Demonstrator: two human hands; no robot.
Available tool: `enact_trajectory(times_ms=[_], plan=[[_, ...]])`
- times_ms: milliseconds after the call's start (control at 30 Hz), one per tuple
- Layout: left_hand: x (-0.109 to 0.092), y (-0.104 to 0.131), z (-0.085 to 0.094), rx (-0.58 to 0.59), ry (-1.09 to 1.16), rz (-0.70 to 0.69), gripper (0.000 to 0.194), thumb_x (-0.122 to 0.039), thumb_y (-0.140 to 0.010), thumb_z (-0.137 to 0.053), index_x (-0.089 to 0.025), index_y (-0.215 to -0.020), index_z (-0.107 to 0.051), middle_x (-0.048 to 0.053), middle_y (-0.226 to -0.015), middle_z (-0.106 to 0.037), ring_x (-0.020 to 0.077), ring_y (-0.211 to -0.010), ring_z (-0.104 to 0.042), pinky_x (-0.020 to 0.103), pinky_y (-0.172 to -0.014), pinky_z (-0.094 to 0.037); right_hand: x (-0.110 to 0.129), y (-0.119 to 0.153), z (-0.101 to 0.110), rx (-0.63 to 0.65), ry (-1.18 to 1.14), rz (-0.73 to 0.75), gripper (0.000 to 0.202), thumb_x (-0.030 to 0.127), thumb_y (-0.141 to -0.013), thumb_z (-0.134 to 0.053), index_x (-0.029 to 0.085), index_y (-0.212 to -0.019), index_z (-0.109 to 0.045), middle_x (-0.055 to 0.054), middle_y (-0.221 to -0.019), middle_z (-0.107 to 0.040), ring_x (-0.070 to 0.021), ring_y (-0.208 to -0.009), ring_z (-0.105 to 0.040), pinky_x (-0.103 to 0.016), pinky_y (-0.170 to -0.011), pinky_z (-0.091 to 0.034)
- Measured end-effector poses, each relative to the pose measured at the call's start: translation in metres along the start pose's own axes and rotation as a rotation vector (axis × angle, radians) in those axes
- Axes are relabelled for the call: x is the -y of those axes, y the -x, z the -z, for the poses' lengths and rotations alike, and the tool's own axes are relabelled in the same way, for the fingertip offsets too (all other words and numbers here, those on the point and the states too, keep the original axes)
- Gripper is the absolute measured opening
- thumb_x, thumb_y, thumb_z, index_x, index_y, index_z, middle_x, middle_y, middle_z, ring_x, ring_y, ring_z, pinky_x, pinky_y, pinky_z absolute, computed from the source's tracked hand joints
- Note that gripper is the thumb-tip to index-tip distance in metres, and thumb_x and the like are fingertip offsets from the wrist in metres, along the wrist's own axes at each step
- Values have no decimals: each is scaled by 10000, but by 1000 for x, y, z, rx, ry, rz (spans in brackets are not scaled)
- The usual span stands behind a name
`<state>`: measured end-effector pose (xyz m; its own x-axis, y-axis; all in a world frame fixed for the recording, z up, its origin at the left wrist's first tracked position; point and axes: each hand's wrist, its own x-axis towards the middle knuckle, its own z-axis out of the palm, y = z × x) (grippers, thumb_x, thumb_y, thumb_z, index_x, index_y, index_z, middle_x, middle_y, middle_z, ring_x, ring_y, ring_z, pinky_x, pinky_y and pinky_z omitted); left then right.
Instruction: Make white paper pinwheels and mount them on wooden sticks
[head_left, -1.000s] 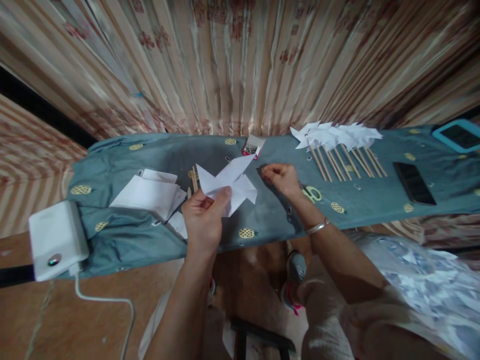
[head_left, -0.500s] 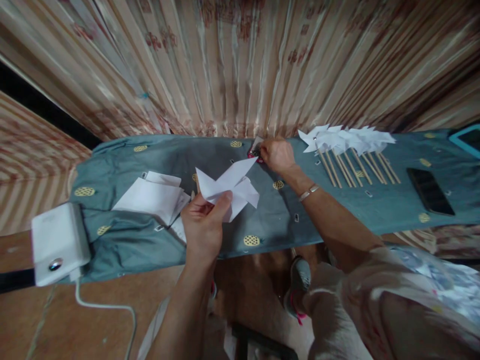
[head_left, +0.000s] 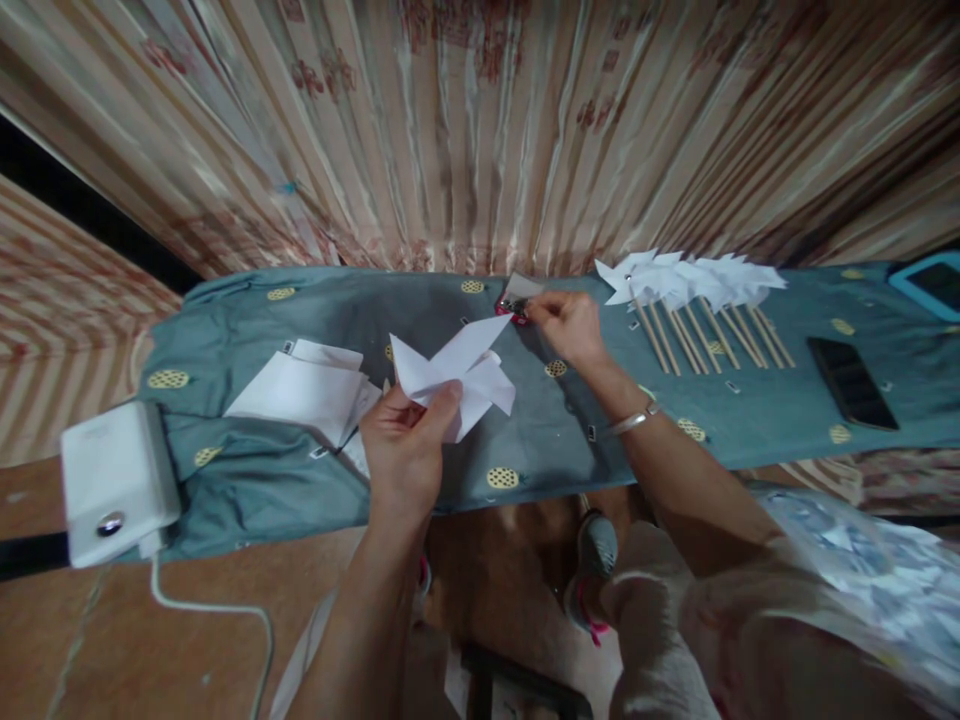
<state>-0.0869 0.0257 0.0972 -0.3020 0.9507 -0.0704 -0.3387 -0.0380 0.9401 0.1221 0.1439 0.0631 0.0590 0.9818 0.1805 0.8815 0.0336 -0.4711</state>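
A white paper pinwheel (head_left: 472, 375) is pinched between the thumb and fingers of my left hand (head_left: 405, 440), above the middle of the cloth. Just beyond it lies a small red box (head_left: 508, 306) with dark little items in it and a greyish flap standing at its back. The fingertips of my right hand (head_left: 566, 325) are pressed together at the box's right edge; what they hold, if anything, is too small to make out. To the left of the pinwheel is a pile of folded white paper (head_left: 300, 390).
Several paper pinwheels (head_left: 697, 280) on wooden sticks lie at the back right of the green cloth (head_left: 420, 300). A black phone (head_left: 851, 382) and a blue-edged device (head_left: 930, 285) are farther right. A white power bank (head_left: 116, 480) with a cable sits at the left edge.
My right hand has drawn back slightly to the right, and more of the red box shows. My left hand and the pinwheel have hardly moved.
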Motion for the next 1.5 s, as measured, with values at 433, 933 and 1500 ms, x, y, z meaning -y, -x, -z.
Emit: enact_trajectory(times_ms=[433, 933, 1500], plan=[[9, 9, -18, 42, -67, 0, 129, -268, -588, -832, -210, -663, -744, 18, -738, -764, 181, -725, -705, 295, -709, -572, -35, 130, 4, -10, 98, 100, 313, 255, -922, -462, 172, -999, -754, -144, -1053, -765, -304, -1004, -654, -421, -947, -488], [33, 7, -44, 82, -160, 52, 144, -250, -591, -816, -185, -701, -750, 16, -730, -765, 165, -675, -690, 279, -646, -549, -34, 112, 10, 128, -136, -106, 162, 305, -850, -618, 229, -756, -725, -32, -749, -742, -199, -684, -675, -291, -643, -426], [46, 6, -58, 154, 5, 215, 139, -248, -565, -831, -190, -668, -759, 6, -703, -756, 120, -612, -651, 258, -641, -526, -27, 129, 16, 116, 182, 149, 214, 97, -857, -499, 192, -806, -684, -113, -789, -730, -269, -770, -659, -332, -715, -462]])
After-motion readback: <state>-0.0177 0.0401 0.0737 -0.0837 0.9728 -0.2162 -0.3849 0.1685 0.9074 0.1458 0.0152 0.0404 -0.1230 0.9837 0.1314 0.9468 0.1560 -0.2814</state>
